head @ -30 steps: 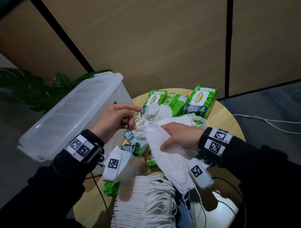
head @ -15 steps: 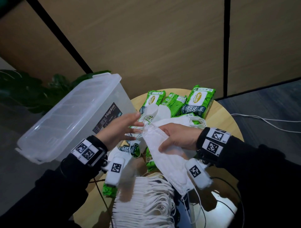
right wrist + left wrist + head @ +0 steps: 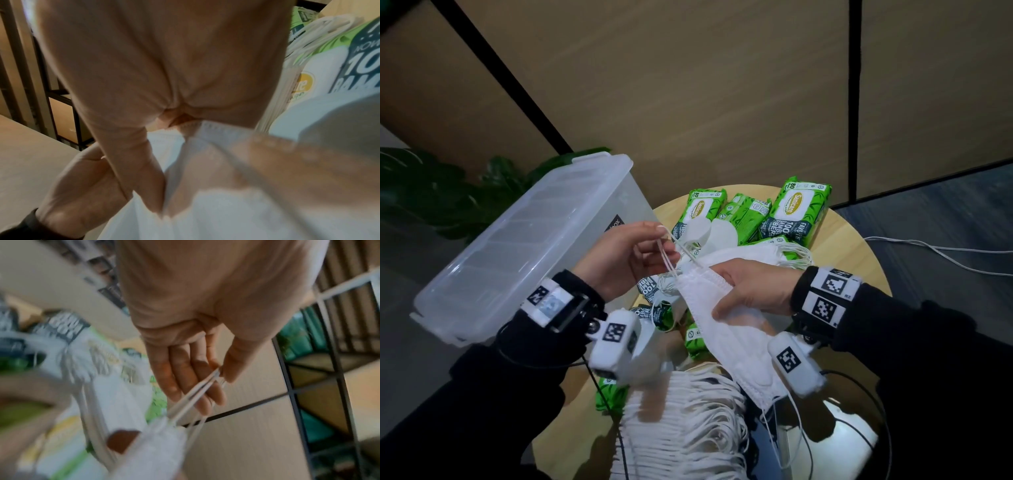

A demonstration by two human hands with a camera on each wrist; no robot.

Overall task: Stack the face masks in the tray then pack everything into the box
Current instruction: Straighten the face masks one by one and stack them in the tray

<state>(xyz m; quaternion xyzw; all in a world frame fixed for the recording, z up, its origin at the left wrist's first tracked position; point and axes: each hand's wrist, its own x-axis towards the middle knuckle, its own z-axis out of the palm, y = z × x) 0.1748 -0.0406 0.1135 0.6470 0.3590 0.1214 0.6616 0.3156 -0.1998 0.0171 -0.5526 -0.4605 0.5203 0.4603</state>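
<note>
My right hand (image 3: 743, 287) grips a white folded face mask (image 3: 726, 329) above the table, thumb underneath and fingers on top; the right wrist view shows the mask (image 3: 216, 186) pinched against the palm. My left hand (image 3: 633, 253) pinches the mask's white ear loops (image 3: 671, 257) between thumb and fingers, pulling them taut to the left; the loops (image 3: 195, 395) cross the fingertips in the left wrist view. A stack of white masks (image 3: 685, 425) lies below my hands at the table's near edge. The clear plastic box (image 3: 524, 246), lid on, stands at the left.
Several green wet-wipe packs (image 3: 798, 212) lie at the back of the round wooden table (image 3: 859, 260), more under my hands. Loose masks (image 3: 774, 253) rest beside them. A plant (image 3: 431, 192) stands behind the box. White cables (image 3: 945, 253) run across the floor at right.
My left hand went from pinching, to reaching with spread fingers, to now pinching the ear loops and drawing them left and up. The right hand kept hold of the mask.
</note>
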